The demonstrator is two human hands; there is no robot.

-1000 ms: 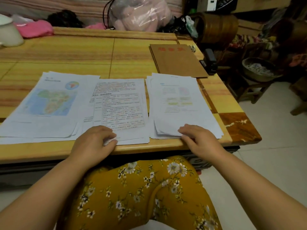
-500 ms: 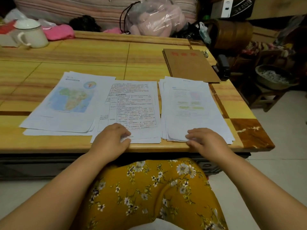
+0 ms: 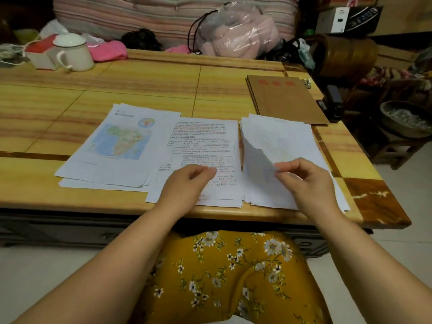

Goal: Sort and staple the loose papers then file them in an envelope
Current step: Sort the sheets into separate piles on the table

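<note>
White paper in three piles (image 3: 280, 146), two hands (image 3: 308, 181), one envelope (image 3: 287, 99).

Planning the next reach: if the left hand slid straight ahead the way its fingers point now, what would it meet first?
The left hand points up and right across the middle stack, so it would probably meet the lifted sheet pinched by the right hand; depth is unclear.
</note>
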